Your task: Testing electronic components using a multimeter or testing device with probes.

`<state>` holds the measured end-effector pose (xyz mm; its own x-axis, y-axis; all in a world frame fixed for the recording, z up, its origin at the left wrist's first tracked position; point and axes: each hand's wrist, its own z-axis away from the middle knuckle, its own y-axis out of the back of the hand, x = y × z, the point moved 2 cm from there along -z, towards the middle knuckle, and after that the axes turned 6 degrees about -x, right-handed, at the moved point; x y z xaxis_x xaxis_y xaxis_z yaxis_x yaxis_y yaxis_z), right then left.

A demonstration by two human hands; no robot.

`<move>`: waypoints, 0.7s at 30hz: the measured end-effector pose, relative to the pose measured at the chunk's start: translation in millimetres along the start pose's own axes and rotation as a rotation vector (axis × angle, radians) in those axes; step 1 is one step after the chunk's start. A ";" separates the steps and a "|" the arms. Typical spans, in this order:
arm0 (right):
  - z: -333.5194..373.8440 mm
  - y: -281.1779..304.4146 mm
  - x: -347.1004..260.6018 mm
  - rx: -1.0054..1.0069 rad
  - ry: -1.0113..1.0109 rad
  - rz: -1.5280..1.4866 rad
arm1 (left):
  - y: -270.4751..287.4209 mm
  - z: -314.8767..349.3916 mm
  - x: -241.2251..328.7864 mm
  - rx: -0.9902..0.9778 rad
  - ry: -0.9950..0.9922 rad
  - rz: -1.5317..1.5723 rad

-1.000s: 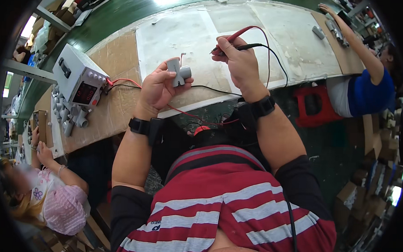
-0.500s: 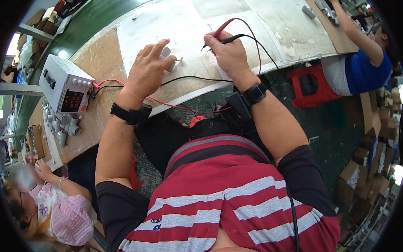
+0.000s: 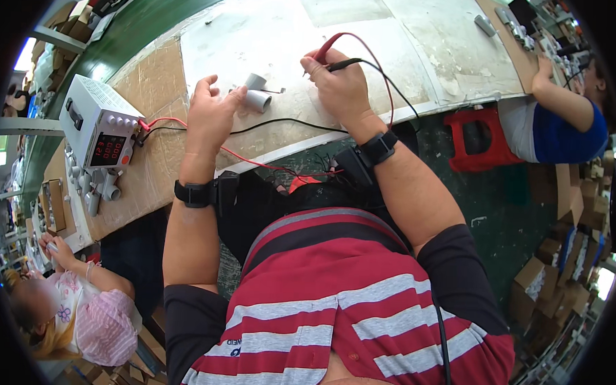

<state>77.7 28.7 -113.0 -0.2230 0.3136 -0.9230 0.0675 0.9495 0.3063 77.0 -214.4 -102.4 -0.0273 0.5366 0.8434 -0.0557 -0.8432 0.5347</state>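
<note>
My right hand [image 3: 343, 92] grips a pair of test probes, a red probe [image 3: 324, 52] and a black probe [image 3: 344, 63], with the tips pointing down to the left over the white worktop. Beside the thumb of my left hand [image 3: 211, 118] lies a grey plastic part [image 3: 259, 101] with two tube-like ends; a thin wire or pin sticks out to its right. The left fingers are spread with nothing in them; whether the thumb touches the part I cannot tell. Red and black leads run from a white power supply [image 3: 100, 127] with a lit red display.
Several grey tube parts [image 3: 103, 185] lie beside the power supply. Another grey part [image 3: 485, 25] lies at the far right of the worktop [image 3: 311, 104]. A person in blue works at right near a red stool [image 3: 483, 141]; another person sits at lower left. Boxes line the right.
My left hand has drawn back to the left from the grey part and opened, uncovering it. My right hand has shifted slightly left with the probes.
</note>
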 end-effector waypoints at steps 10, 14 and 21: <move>-11.0 -30.9 -9.7 -0.105 -0.228 -0.441 | -30.3 -13.4 2.1 -0.100 0.172 -0.081; -4.5 -25.5 -0.9 -0.057 -0.267 -0.455 | -51.7 -9.5 5.5 0.061 -0.043 0.083; 2.2 -4.6 -2.0 -0.016 -0.201 -0.467 | -55.4 6.0 27.3 0.104 -0.258 0.201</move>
<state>80.0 23.7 -113.1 -0.0346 -0.1481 -0.9884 -0.0099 0.9890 -0.1479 85.2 -153.3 -108.6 0.2270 0.3443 0.9110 0.0277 -0.9373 0.3473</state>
